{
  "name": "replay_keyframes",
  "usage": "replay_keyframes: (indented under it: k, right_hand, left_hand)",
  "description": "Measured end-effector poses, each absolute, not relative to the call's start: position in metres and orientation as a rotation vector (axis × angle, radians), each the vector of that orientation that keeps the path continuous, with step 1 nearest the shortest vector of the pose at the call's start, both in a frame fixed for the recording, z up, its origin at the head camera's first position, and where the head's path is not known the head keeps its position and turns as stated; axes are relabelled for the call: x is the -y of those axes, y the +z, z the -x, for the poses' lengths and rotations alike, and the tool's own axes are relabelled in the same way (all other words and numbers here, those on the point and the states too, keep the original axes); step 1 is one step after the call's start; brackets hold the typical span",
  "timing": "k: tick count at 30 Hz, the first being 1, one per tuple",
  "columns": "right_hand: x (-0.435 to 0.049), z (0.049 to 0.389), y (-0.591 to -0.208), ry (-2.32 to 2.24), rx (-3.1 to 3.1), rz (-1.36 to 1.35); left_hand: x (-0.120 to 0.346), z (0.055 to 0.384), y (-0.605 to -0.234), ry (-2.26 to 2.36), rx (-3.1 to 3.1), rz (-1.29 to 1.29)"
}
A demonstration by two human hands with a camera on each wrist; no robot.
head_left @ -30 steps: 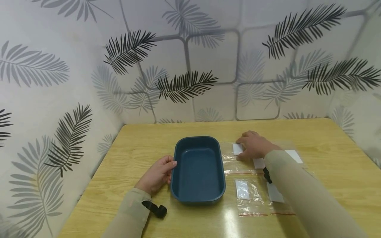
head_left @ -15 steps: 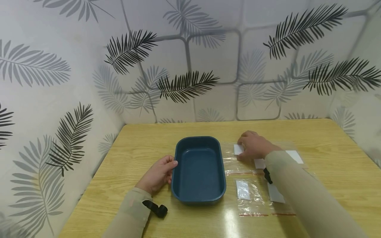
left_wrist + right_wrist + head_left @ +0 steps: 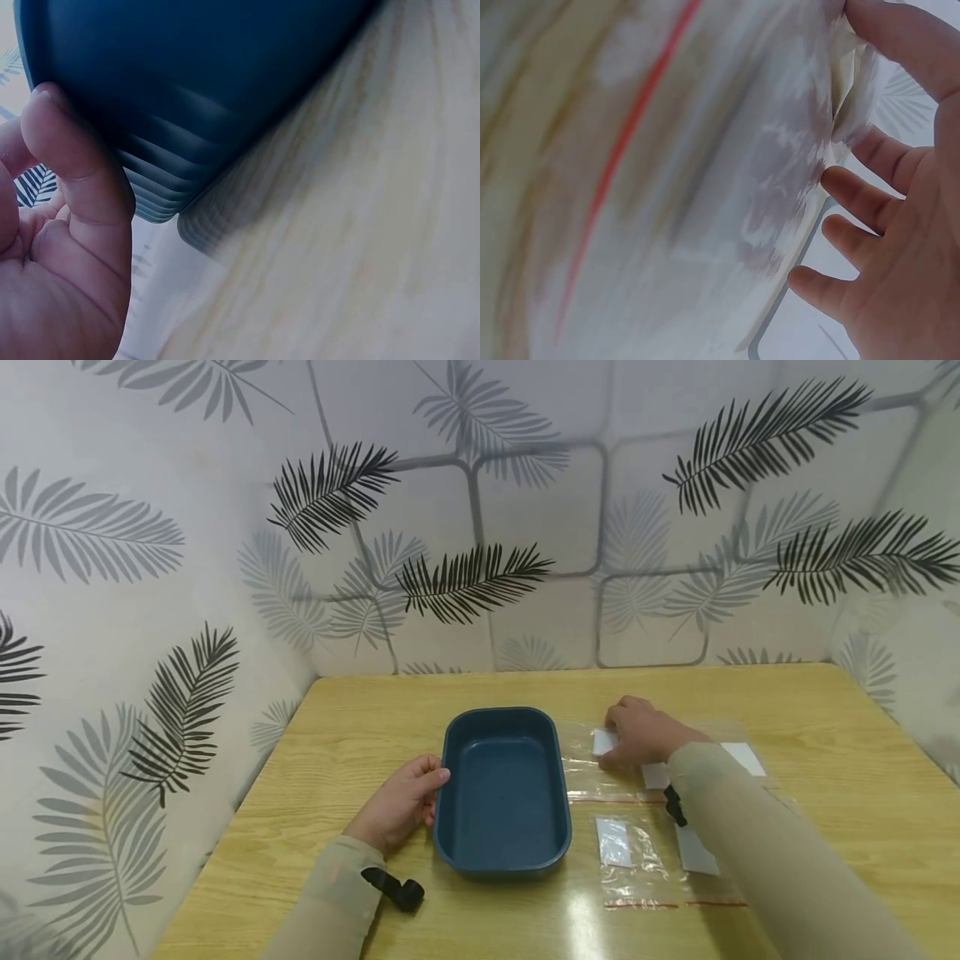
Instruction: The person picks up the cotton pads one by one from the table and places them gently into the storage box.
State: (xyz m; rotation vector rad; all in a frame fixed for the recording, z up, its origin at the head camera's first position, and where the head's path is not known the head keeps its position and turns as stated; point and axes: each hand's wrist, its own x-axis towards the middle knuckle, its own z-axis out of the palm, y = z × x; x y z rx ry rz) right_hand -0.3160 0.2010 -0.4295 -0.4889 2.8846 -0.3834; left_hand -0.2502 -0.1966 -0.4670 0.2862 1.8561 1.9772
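Observation:
A dark blue rectangular tray point(image 3: 502, 802) with rounded corners stands on the table, nothing in it. My left hand point(image 3: 401, 802) holds its left side, thumb over the rim and fingers against the outer wall; the left wrist view shows the thumb point(image 3: 56, 127) at the edge. To the tray's right, my right hand point(image 3: 647, 735) pinches at a clear zip bag point(image 3: 581, 777) with a white piece point(image 3: 603, 742) in it. Plastic puckers between thumb and forefinger in the right wrist view, where the bag point(image 3: 705, 187) shows its red seal line. The other fingers are loosely bent.
Another clear bag point(image 3: 637, 881) with a white piece point(image 3: 615, 843) lies nearer the front. More bags with white pieces point(image 3: 697, 852) sit partly under the right sleeve point(image 3: 772, 835). A leaf-patterned wall point(image 3: 525, 635) stands behind the wooden table point(image 3: 375, 718).
Both hands stay in nearly the same places, at the tray and at the bag. The head view has shifted very slightly.

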Motion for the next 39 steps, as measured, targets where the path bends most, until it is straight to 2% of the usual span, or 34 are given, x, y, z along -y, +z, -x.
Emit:
replay_keyframes:
  k: [39]
  right_hand:
    - [-0.1997,0.3199,-0.4316,-0.353,-2.902,0.446]
  left_hand:
    - [0.1989,0.2516,-0.4683,1.964,-1.859,-0.307]
